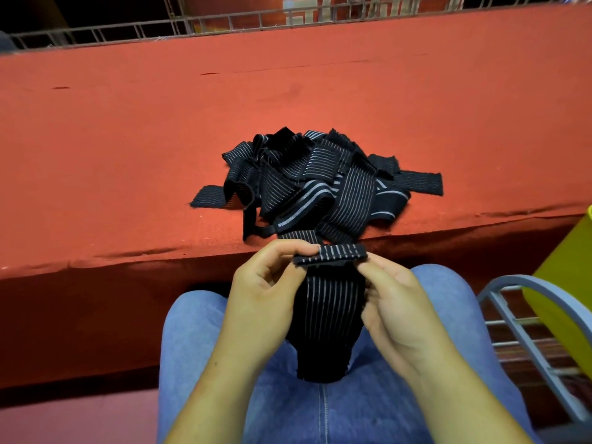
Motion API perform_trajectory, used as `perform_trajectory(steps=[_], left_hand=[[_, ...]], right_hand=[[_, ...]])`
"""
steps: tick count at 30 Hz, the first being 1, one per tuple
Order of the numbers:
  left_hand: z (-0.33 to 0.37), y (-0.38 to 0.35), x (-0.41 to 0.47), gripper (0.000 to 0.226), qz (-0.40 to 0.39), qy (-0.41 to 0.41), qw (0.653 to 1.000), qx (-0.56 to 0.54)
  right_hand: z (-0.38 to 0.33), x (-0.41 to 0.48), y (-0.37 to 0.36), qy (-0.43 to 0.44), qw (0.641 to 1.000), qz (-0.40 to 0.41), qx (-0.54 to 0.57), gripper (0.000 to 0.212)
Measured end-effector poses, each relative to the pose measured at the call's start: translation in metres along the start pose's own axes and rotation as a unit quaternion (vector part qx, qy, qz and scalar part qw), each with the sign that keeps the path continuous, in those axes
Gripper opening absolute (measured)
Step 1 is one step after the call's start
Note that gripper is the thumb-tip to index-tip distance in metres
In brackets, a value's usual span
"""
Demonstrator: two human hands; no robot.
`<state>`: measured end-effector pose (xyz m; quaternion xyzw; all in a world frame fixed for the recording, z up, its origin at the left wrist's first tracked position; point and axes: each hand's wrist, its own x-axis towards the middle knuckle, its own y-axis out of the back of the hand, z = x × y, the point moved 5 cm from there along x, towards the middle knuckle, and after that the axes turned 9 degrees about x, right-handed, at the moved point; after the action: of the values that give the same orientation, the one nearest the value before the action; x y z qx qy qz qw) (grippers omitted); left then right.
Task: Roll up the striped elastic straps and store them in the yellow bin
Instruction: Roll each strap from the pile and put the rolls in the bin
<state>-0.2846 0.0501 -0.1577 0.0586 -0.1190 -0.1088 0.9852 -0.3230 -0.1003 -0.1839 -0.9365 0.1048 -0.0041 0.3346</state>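
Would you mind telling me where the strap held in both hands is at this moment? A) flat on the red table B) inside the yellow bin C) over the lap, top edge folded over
C: the left hand and right hand pinch the folded top edge of the strap, whose tail hangs over the jeans, off the red table.

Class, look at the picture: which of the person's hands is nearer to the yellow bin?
Right. The right hand pinches the strap at its edge toward the yellow bin. The left hand pinches the opposite edge, across the strap and farther from the bin.
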Motion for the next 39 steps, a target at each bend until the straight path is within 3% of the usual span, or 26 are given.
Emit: perform_trajectory(steps=[7,10,15,18,21,27,33,36,39], left_hand=[[-0.004,0.002,0.001,0.039,0.016,0.011,0.999,0.034],[-0.002,0.003,0.002,0.039,0.021,0.007,0.999,0.041],[-0.004,0.002,0.001,0.043,0.013,0.046,0.999,-0.001],[-0.006,-0.001,0.002,0.032,-0.007,0.069,0.996,-0.056],[-0.004,-0.001,0.0,0.019,-0.006,0.055,0.998,-0.031],[-0.001,0.002,-0.001,0.022,0.016,0.022,1.0,-0.012],[0.0,-0.001,0.0,0.025,-0.011,0.016,1.0,-0.025],[0.0,-0.002,0.001,0.025,-0.016,0.0,1.0,-0.013],[0.002,-0.001,0.002,0.023,-0.004,-0.013,1.0,-0.009]], right_hand=[[0.001,0.003,0.003,-0.019,0.998,0.026,0.05,0.033],[-0.001,0.0,0.0,-0.005,1.0,0.008,0.001,0.044],[0.0,0.001,0.005,0.04,0.996,0.03,-0.078,0.021],[-0.002,0.001,0.007,0.051,0.992,0.032,-0.109,0.019],[-0.003,0.001,0.009,0.054,0.991,0.026,-0.118,0.019],[-0.001,0.001,0.007,0.043,0.992,0.008,-0.117,0.029],[-0.002,0.003,0.01,0.051,0.986,0.015,-0.157,0.019],[-0.001,0.003,0.009,0.04,0.989,0.014,-0.144,0.026],[0.003,0.004,0.011,0.012,0.988,0.024,-0.154,0.052]])
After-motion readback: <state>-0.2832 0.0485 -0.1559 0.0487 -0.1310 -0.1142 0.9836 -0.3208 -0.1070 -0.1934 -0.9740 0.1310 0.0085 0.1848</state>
